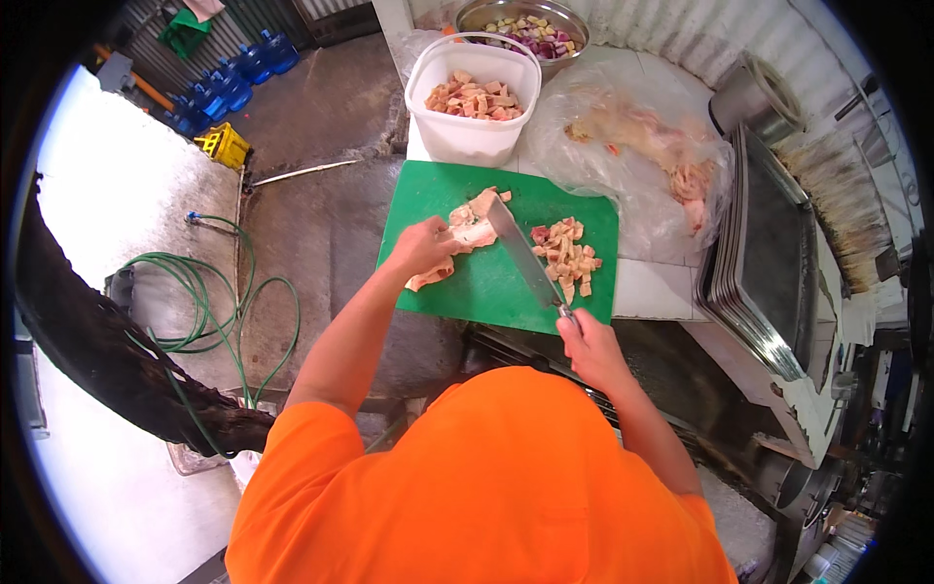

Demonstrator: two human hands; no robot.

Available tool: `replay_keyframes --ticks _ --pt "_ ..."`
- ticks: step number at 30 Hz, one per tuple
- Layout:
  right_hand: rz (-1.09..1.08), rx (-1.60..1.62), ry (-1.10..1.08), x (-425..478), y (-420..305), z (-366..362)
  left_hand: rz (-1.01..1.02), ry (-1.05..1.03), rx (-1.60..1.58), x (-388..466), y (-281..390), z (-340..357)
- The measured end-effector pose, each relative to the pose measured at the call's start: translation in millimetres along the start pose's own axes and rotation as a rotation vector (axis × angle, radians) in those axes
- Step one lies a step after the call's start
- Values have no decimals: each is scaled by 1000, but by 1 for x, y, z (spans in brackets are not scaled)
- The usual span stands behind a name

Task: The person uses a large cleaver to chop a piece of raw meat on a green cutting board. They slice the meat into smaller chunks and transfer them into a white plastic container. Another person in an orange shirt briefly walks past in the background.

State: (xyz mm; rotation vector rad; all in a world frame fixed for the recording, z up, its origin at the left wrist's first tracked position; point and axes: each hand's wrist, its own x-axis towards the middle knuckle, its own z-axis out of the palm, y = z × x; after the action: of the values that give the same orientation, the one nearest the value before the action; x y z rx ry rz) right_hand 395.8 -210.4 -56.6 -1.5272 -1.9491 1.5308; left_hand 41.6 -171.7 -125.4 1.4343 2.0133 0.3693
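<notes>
My left hand (425,247) presses on a strip of pale, fatty raw meat (478,232), fingers bent over its near side. One end of the strip pokes out below the hand. In my right hand (595,347) is the handle of a broad-bladed knife (524,255). Its blade slants up and left, the tip end over or against the strip's right side; exact contact cannot be made out. Under all this lies a green cutting board (467,292). Diced meat (570,255) forms a loose pile to the right of the blade.
Behind the board stands a white plastic bucket (471,139) of meat cubes, with a metal bowl (580,40) of chopped onion-like pieces beyond. A clear plastic bag (584,160) with larger meat lies on the tiled counter (653,288). Stacked metal trays (777,255) and a metal pot (751,98) stand right.
</notes>
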Motion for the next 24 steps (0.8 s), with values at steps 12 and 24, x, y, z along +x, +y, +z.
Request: replay_keyframes --ticks 12,24 --pt "-122 -478 -10 61 -28 59 171 131 -70 -7 -11 17" --pt "-87 -466 -8 104 -36 77 132 175 4 8 -23 7"
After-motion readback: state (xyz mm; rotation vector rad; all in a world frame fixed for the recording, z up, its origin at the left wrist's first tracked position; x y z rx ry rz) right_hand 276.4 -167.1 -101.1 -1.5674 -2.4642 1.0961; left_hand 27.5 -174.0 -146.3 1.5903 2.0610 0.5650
